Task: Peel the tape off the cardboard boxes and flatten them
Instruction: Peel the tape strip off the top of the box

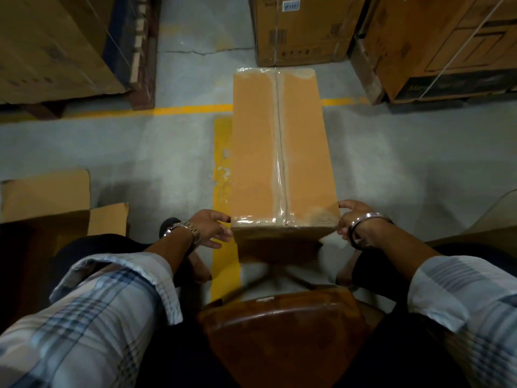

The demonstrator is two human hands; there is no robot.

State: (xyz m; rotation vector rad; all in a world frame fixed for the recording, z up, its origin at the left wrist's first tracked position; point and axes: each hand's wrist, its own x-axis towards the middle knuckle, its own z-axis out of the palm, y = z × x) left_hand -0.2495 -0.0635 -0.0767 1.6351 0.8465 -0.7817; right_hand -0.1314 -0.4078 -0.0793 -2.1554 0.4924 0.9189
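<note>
Long cardboard box (pixel 257 152) sits dead centre, its long axis pointing to 12 o'clock. Clear tape (pixel 281 163) is intact along the top seam. Left hand (pixel 211 228) is at the box's 7 o'clock corner, fingers loosely spread, touching the side. Right hand (pixel 349 219) is at the 5 o'clock corner, fingers curled round the edge. Flattened cardboard (pixel 56 200) lies at 9 o'clock.

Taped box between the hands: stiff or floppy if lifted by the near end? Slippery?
Probably stiff: the box shows straight edges, seam sealed by tape. Likely light; the right hand holds just a corner. Glossy tape may slip under a grip; bare cardboard likely won't.
</note>
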